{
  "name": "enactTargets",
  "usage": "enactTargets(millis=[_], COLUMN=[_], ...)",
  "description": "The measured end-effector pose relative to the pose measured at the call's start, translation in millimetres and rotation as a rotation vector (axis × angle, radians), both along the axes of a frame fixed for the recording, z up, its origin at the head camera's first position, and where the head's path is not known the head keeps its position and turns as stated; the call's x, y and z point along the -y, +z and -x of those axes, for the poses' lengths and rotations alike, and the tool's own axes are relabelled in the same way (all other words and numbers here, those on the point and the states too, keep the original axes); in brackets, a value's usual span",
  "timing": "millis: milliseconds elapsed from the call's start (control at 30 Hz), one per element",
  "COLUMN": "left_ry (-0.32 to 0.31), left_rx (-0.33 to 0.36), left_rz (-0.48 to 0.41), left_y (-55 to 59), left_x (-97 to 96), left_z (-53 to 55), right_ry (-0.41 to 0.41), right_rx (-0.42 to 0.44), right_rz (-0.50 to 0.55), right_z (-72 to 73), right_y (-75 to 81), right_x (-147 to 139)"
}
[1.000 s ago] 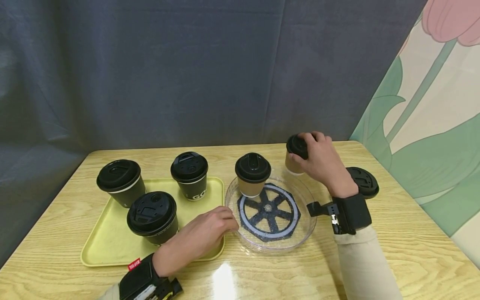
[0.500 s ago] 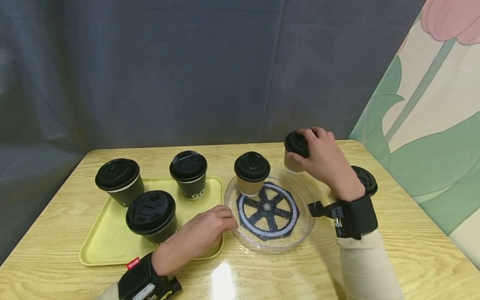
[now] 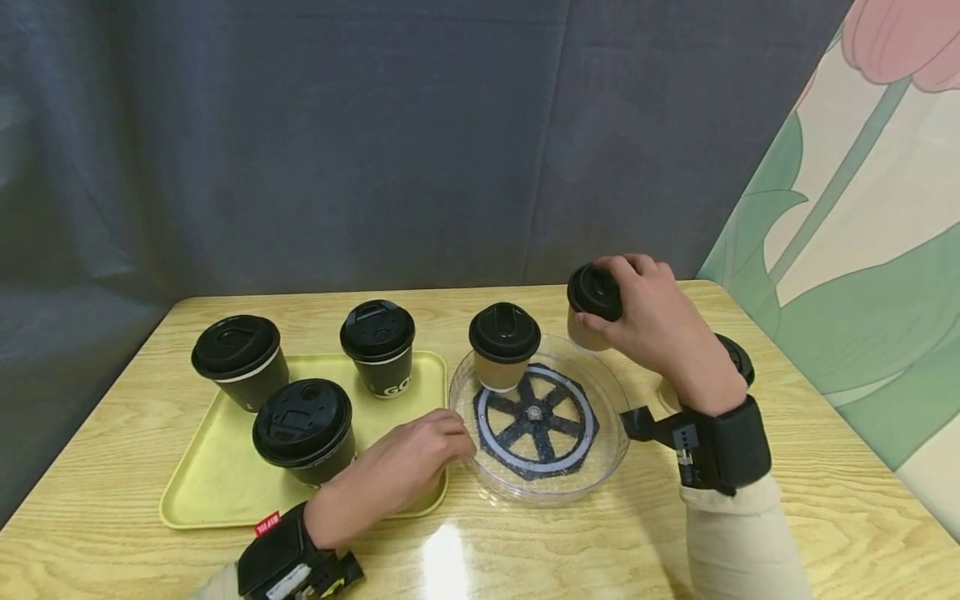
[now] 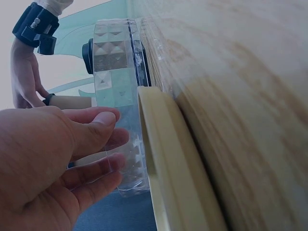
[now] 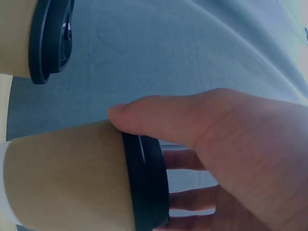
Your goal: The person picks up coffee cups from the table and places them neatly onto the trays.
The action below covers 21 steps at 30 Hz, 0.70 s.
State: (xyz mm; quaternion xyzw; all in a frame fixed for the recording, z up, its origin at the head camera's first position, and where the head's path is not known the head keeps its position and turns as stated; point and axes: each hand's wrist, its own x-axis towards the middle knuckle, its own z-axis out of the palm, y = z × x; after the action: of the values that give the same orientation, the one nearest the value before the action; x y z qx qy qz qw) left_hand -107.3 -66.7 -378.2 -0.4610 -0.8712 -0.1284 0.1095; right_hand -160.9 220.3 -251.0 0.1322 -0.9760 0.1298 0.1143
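My right hand (image 3: 651, 321) holds a small brown paper cup (image 5: 67, 178) by its black lid (image 3: 594, 292), thumb on the near side and fingers across the far side. In the left wrist view the cup's base appears raised, about level with the clear rim. A clear round turntable (image 3: 611, 462) with a dark spoked centre lies on the table. My left hand (image 3: 420, 450) pinches its left rim between thumb and fingers, as the left wrist view shows. One brown lidded cup (image 3: 504, 371) stands upright on the turntable's back left.
A yellow tray (image 3: 206, 500) on the left bears three black lidded cups, including one marked cup (image 3: 381, 350). Another black-lidded cup (image 3: 738, 358) stands partly behind my right wrist. A dark curtain (image 3: 360, 150) hangs along the table's back edge.
My right wrist and forearm have shifted right, covering more of the cup behind them. The held cup has moved only slightly. My left hand and the turntable look still.
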Motion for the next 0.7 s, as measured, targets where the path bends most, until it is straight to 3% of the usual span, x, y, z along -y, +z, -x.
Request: enactTargets(millis=[700], left_ry=[0.005], left_rx=[0.01], left_rz=[-0.002], left_y=[-0.3], left_x=[0.0], left_z=[-0.5], right_ry=[0.063], right_rx=[0.099], right_rz=[-0.037], right_z=[-21.1], right_y=[13.3], right_x=[9])
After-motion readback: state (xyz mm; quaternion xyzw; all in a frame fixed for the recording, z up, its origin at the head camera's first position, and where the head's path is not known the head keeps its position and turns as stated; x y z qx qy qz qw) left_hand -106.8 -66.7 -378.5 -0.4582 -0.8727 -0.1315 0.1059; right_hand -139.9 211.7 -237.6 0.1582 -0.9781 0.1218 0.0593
